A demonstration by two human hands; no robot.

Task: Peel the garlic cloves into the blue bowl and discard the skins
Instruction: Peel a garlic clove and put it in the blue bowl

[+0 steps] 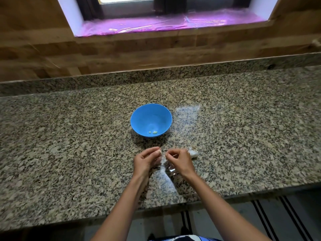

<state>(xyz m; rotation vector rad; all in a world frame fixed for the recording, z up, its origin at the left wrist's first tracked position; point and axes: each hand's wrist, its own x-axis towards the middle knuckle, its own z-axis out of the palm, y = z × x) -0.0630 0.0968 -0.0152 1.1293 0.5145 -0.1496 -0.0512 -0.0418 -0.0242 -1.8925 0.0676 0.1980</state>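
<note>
A blue bowl [151, 120] stands on the granite counter [69, 145] with two small pale peeled cloves [153, 132] at its bottom. In front of it, my left hand [146, 160] pinches a garlic clove [160, 152] between thumb and fingers. My right hand [179, 160] pinches a thin strip of skin at that clove, close against the left hand. A garlic bulb [193, 151] lies on the counter just right of my right hand, partly hidden by it. Loose translucent skin [163, 165] shows below the hands.
A raised granite ledge [121, 77] and a wooden wall run behind the counter. Above is a window sill covered in pink plastic film [165, 25]. The counter's front edge [156, 206] lies near my forearms, with floor below.
</note>
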